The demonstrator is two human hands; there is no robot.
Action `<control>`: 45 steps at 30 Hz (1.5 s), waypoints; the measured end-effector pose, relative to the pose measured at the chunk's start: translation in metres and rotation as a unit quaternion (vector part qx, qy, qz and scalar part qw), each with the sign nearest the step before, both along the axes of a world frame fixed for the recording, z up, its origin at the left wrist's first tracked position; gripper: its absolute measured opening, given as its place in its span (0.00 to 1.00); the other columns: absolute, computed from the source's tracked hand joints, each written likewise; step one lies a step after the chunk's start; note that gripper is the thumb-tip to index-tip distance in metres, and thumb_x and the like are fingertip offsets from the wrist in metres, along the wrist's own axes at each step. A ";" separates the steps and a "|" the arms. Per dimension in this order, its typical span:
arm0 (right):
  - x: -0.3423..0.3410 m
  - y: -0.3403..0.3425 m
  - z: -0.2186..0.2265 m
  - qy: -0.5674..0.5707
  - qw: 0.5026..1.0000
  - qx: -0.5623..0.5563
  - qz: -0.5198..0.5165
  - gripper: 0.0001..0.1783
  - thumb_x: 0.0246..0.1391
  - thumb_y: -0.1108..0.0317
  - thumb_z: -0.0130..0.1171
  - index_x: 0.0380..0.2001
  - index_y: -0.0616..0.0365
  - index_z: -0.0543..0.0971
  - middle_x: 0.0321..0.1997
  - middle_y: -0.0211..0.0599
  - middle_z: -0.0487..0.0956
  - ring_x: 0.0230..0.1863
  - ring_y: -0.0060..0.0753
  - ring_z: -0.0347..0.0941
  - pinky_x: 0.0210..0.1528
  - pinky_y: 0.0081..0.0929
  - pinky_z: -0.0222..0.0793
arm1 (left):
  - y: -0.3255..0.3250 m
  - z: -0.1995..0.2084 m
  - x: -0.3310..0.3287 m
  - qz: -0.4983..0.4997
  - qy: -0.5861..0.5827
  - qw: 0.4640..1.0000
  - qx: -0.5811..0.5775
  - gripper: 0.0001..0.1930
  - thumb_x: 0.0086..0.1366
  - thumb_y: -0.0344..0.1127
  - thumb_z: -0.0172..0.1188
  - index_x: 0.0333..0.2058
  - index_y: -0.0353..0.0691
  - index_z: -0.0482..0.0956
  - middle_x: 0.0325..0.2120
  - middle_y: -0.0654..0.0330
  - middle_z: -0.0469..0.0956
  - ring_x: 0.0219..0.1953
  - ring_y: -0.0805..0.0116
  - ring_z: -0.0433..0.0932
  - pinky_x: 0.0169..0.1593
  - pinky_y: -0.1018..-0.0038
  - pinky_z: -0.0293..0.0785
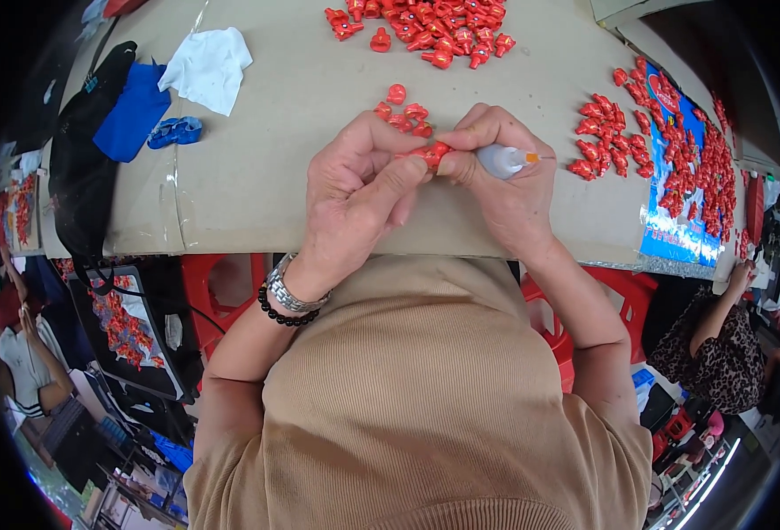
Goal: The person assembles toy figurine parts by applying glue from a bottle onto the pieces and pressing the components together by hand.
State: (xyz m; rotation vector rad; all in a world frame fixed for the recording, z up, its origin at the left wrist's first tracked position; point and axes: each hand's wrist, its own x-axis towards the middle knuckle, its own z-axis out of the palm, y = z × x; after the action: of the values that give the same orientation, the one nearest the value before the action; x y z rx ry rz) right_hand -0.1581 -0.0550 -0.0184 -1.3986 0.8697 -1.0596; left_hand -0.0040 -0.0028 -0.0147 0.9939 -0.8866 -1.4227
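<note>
Between the fingertips of both hands, just above the table, is a small red plastic figure part (431,156). My left hand (355,181) pinches its left side with thumb and forefinger. My right hand (505,181) pinches its right end and also keeps a small translucent glue bottle (499,162) with an orange tip and thin needle against the palm, the needle pointing right. Right behind my fingers lies a small group of red pieces (415,112), one of them a round piece (396,93). Fingers hide much of the held part.
A heap of red parts (439,31) lies at the far side of the table (266,168). More red parts (604,132) spread rightward onto a blue printed sheet (659,234). At left are a white cloth (209,69), blue cloth (132,115) and black bag (90,168). Other people sit at both sides.
</note>
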 end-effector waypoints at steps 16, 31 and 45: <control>-0.003 0.006 0.002 0.085 0.963 -0.247 -0.064 0.15 0.34 0.76 0.71 0.30 0.61 0.80 0.25 0.37 0.77 0.26 0.30 0.74 0.27 0.22 0.70 | 0.009 -0.009 -0.008 0.083 -0.074 0.990 -0.082 0.07 0.65 0.27 0.55 0.41 0.34 0.76 0.25 0.64 0.76 0.18 0.84 0.66 0.20 0.85 0.62; -0.004 0.010 -0.002 0.049 0.960 -0.276 -0.021 0.10 0.40 0.79 0.67 0.29 0.67 0.78 0.25 0.41 0.77 0.26 0.32 0.75 0.27 0.22 0.71 | 0.010 -0.012 -0.009 0.118 -0.197 0.951 -0.210 0.10 0.60 0.18 0.55 0.40 0.32 0.77 0.24 0.61 0.77 0.19 0.80 0.69 0.21 0.84 0.65; -0.025 0.006 0.016 0.023 0.995 -0.091 -0.039 0.09 0.45 0.73 0.67 0.30 0.63 0.78 0.33 0.36 0.79 0.32 0.24 0.73 0.34 0.20 0.67 | 0.009 0.010 -0.018 0.062 -0.092 0.992 -0.066 0.27 0.60 0.19 0.57 0.55 0.35 0.56 0.33 0.58 0.77 0.25 0.82 0.70 0.28 0.87 0.68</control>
State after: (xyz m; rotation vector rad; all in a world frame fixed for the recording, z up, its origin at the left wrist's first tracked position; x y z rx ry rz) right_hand -0.1832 -0.0488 -0.0020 -1.5575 0.8841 -1.1943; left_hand -0.0221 0.0065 -0.0042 1.0718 -1.0222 -1.1673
